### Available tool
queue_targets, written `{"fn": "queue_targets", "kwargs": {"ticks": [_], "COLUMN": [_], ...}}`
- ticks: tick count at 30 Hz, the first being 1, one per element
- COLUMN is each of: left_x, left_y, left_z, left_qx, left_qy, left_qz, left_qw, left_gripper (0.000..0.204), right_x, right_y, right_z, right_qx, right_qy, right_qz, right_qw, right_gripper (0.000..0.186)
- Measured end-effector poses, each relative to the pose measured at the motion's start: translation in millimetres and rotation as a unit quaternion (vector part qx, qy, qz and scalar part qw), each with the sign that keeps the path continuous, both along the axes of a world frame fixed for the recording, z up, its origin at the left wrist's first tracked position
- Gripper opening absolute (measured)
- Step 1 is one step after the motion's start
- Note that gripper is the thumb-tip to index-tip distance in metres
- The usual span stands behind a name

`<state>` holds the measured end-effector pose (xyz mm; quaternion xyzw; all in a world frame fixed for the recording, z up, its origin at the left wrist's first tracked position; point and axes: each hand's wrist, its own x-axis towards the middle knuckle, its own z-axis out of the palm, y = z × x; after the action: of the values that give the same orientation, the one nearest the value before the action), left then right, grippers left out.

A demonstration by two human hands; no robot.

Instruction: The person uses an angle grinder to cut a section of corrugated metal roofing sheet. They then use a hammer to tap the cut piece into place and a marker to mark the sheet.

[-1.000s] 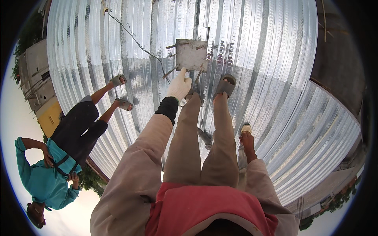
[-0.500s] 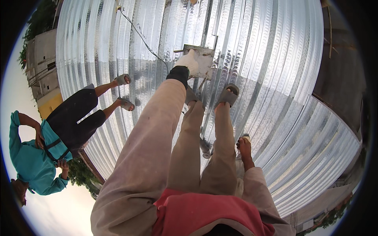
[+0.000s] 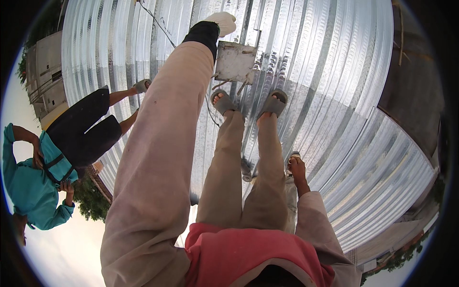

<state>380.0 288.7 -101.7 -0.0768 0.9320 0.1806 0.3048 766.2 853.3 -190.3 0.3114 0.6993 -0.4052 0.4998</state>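
Observation:
My left hand (image 3: 222, 23), in a white knit glove with a black cuff, is stretched far forward over the corrugated metal sheeting (image 3: 325, 62). Its fingers look curled, and whatever they may hold is hidden. Just nearer to me lies a square grey plate (image 3: 235, 62) with short rod-like pieces at its edges. My bare right hand (image 3: 297, 167) hangs low beside my right leg, its fingers closed round a pale, round-ended thing (image 3: 295, 154) that I cannot make out. My sandalled feet (image 3: 273, 103) stand on the ribs close to the plate.
A dark cable (image 3: 158, 21) runs over the sheeting on the left. At the left another person (image 3: 43, 177) in a teal shirt stands on it with hands near the waist. A small cylinder (image 3: 246, 176) shows between my legs. The sheeting's edge (image 3: 406, 131) borders a darker area on the right.
My left hand has moved off the plate, forward and slightly left, so the plate shows more fully. My right hand stays low by my leg. The other person appears farther left.

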Motion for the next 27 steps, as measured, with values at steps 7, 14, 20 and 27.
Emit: {"fn": "queue_targets", "kwargs": {"ticks": [7,14,20,27], "left_x": [169,342,378,340], "left_y": [63,132,139,90], "left_z": [-21,-35,-44,-55], "left_qx": [0.130,0.156,0.159,0.235], "left_qy": [0.120,-0.136,-0.213,-0.148], "left_qz": [0.217,0.207,0.180,0.344], "left_qw": [0.960,0.956,0.947,0.897], "left_gripper": [0.047,0.047,0.049,0.054], "right_x": [7,20,45,65], "right_y": [-18,-20,-23,-36], "right_z": [-8,11,30,52], "right_qx": [-0.025,0.015,0.066,0.099], "right_qy": [0.060,0.013,0.050,0.065], "right_qz": [-0.014,-0.070,0.033,0.078], "right_qw": [0.998,0.997,0.996,0.990], "right_gripper": [0.033,0.039,0.041,0.042]}}
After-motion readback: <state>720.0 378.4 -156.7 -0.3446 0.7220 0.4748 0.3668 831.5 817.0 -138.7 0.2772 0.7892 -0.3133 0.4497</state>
